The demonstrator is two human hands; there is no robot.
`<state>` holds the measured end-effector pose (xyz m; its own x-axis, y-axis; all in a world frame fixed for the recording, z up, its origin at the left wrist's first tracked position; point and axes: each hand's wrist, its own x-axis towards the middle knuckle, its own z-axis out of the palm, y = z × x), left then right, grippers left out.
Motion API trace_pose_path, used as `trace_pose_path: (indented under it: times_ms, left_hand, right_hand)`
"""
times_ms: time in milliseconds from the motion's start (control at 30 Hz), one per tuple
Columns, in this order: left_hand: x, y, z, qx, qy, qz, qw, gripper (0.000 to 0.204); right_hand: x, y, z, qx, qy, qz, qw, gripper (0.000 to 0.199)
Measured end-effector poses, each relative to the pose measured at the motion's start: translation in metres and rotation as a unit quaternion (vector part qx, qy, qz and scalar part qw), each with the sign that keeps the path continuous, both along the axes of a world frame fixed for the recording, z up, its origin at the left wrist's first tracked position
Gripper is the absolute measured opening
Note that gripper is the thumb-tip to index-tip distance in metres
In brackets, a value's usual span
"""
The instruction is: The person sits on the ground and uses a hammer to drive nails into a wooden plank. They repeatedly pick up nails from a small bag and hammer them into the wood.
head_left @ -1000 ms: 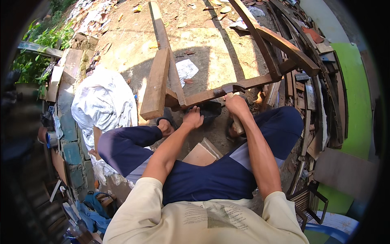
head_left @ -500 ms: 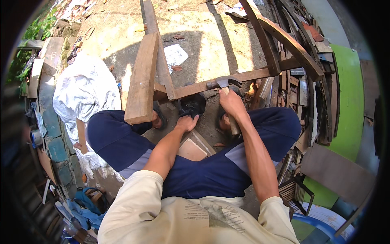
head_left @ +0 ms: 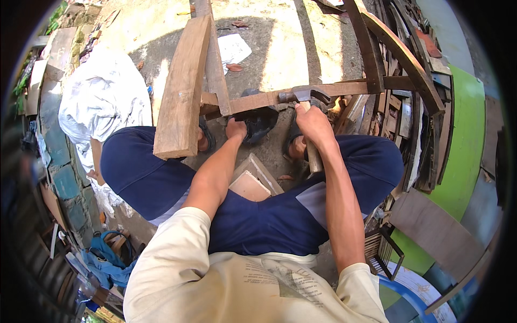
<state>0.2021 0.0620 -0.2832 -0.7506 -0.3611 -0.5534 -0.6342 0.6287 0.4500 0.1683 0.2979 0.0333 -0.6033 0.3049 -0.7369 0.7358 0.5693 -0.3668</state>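
Left hand (head_left: 236, 128) now nearer edge of wooden crossbar (head_left: 258, 101), sunlit ground (head_left: 285, 59) beyond

The view looks steeply down and a little forward from the person's head, through the left of two wide fisheye cameras worn side by side. The right grip (head_left: 312, 124) sits just above and right of the picture's centre, the left grip (head_left: 236, 129) just left of centre. Nearest the camera, below both grips, is the shirt (head_left: 237, 290); beyond them the sunlit ground (head_left: 283, 54) stretches away. Far right of the right grip, a green panel (head_left: 460, 134) bends toward the dark round rim.
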Motion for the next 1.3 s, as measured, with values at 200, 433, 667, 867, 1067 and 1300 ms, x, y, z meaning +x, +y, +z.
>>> trace_pose_path:
  times_ms: [200,433,667,867,1067,1300]
  left_hand:
    - [-0.008,0.002,-0.025,0.060,-0.012,0.029,0.998,0.027]
    - [-0.026,-0.009,-0.048,-0.002,0.000,-0.004,1.000,0.039]
    - [-0.040,0.005,0.009,-0.005,-0.079,-0.116,0.990,0.058]
    - [-0.046,0.005,0.005,0.031,0.067,-0.091,0.993,0.043]
    - [-0.041,0.009,-0.005,-0.055,0.050,-0.189,0.979,0.052]
    - [-0.030,-0.010,0.000,0.291,-0.024,0.025,0.956,0.023]
  right_hand:
    - [0.000,0.007,-0.001,0.024,-0.005,0.009,1.000,0.060]
    - [-0.005,0.001,0.008,0.035,-0.005,0.022,0.999,0.060]
    - [-0.003,0.001,0.006,0.049,0.014,0.023,0.998,0.059]
    - [-0.006,-0.002,0.014,0.030,0.006,0.020,0.999,0.058]
    - [-0.003,-0.001,0.012,0.038,0.020,0.014,0.999,0.059]
    - [-0.002,-0.001,0.012,0.034,0.035,0.016,0.999,0.059]
